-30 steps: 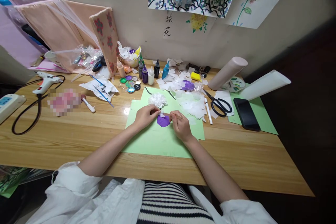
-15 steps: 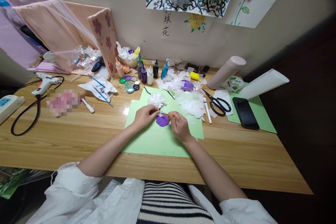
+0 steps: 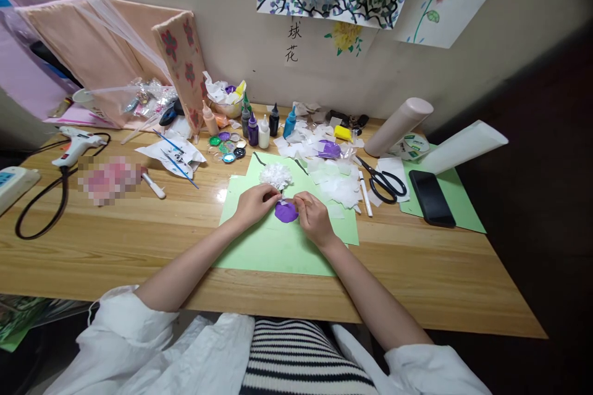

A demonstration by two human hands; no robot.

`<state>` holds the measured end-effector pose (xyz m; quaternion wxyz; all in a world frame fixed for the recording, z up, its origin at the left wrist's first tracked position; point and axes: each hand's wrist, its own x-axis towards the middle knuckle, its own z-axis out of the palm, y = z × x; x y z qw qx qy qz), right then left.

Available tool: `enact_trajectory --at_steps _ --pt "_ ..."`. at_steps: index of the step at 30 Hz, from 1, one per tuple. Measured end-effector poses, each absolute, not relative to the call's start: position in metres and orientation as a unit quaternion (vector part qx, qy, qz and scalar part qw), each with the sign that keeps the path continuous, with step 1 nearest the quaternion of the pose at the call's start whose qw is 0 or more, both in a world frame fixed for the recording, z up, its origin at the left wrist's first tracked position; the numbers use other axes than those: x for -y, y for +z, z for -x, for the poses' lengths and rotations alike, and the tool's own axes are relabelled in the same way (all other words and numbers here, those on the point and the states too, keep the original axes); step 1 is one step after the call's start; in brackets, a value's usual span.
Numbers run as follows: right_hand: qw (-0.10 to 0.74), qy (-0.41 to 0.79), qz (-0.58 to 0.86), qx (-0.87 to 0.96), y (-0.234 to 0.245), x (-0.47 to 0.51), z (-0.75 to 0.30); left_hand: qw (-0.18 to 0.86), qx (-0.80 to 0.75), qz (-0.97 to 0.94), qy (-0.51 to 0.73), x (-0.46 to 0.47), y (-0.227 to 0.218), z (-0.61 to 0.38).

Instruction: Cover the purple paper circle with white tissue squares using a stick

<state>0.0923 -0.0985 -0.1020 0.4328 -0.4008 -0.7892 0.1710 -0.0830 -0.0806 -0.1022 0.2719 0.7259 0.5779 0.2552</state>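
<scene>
On the green paper [image 3: 278,253] lies a flattened purple clay piece [image 3: 286,213], between my two hands. My left hand [image 3: 254,205] is closed in a pinch at the clay's upper left edge, with a small bit of white paper at the fingertips. Just beyond those fingers sits a ruffled white paper flower [image 3: 275,176]. My right hand [image 3: 315,216] is closed at the clay's right side, its fingers round what looks like a thin stick pointing left over the clay. The fingers hide most of the stick.
White paper pieces [image 3: 340,188], a white pen [image 3: 365,194], black scissors [image 3: 384,182] and a phone [image 3: 432,197] lie to the right. Paint bottles [image 3: 264,131] stand behind. Thin brushes [image 3: 178,166] and a glue gun [image 3: 76,145] with its looped cord are at left.
The whole view has shifted very slightly. Both hands keep nearly the same place beside the purple clay; little else differs.
</scene>
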Motion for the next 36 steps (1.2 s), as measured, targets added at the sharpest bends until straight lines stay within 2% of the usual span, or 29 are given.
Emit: enact_trajectory --at_steps 7,29,36 --pt "0.468 0.166 0.403 0.769 -0.100 0.103 -0.095 0.266 -0.579 -0.726 0.257 0.080 -0.103 0.083" --pt "0.448 0.178 0.430 0.763 -0.096 0.101 -0.087 0.270 -0.576 -0.728 0.256 0.080 -0.103 0.083" --pt "0.528 0.114 0.430 0.724 -0.092 0.101 -0.115 0.280 -0.585 -0.717 0.253 0.079 -0.102 0.085"
